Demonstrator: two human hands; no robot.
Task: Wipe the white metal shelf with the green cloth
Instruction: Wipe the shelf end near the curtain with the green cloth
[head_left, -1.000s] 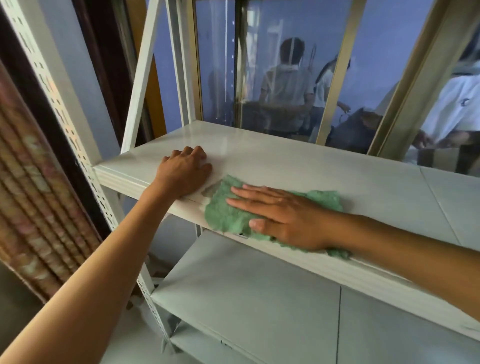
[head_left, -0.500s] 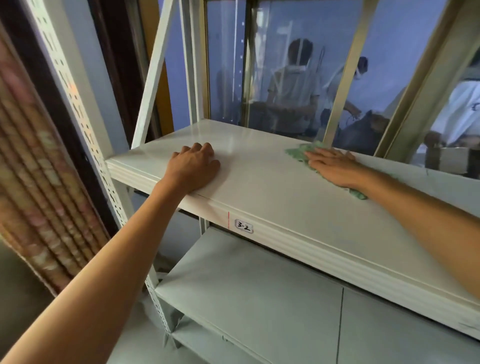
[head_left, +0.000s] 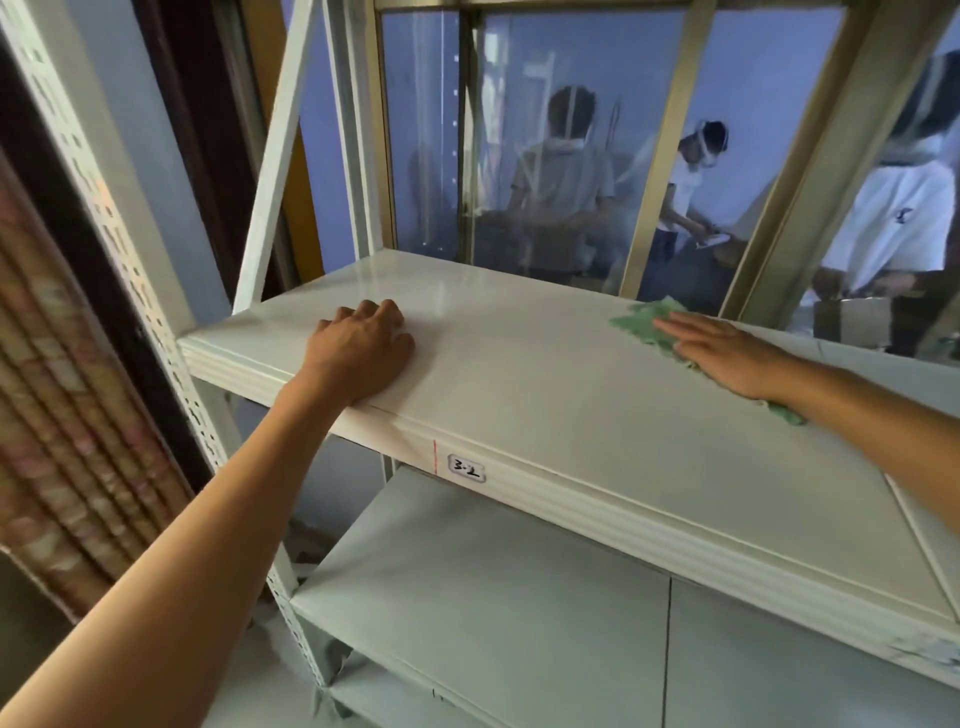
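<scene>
We see the left hand (head_left: 363, 353) resting knuckles-up on the white metal shelf (head_left: 545, 395) near its front left corner, fingers curled loosely under, holding nothing, the forearm stretched straight out to it. The right hand (head_left: 727, 353) lies flat, fingers extended and together, pressing the green cloth (head_left: 641, 322) against the shelf's back edge; cloth shows beyond the fingertips and beneath the wrist. A small label (head_left: 466, 468) sits on the shelf's front lip.

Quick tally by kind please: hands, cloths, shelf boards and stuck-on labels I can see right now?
Hands: 2, left hand and right hand
Cloths: 1, green cloth
Shelf boards: 2, top shelf and lower shelf
Labels: 1, label
Total: 6
</scene>
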